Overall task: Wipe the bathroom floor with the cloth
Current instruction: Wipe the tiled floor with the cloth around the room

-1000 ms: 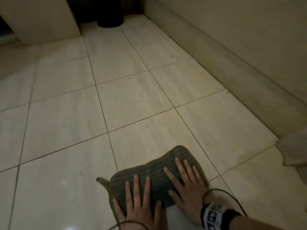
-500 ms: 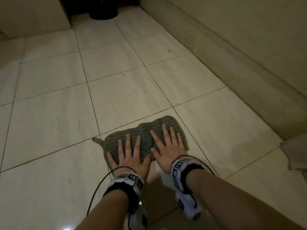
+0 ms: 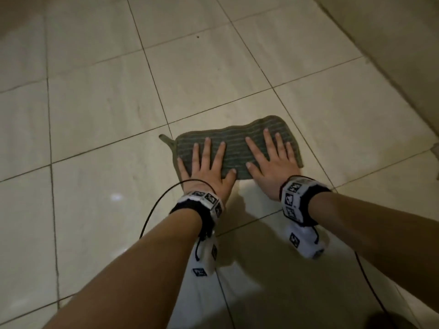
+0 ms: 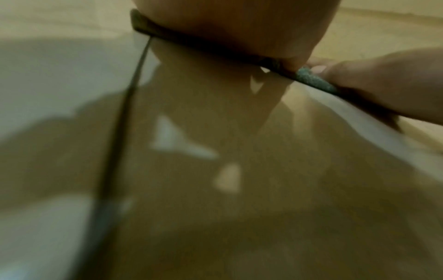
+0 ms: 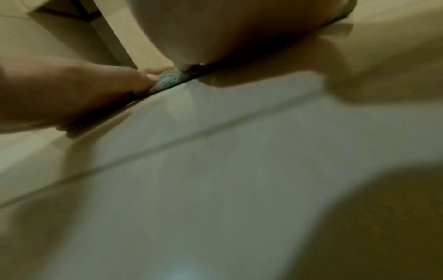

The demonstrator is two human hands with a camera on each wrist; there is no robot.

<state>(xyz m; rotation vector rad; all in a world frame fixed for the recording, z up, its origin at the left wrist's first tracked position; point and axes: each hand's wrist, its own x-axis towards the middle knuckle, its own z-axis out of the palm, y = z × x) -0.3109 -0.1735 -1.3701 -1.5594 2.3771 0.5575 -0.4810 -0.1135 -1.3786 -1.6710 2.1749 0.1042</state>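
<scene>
A pale stone skirting [image 3: 392, 58] runs along the wall, and a scrap of something grey [image 3: 436, 150] pokes in just below its near end, too cut off to tell what it is. Well away from the skirting sit two marker-printed wrist bands, the right one [image 3: 294, 198] nearer it than the left one [image 3: 202, 200]. A thin black cable [image 3: 152, 217] loops out on the left band's far side from the skirting.
</scene>
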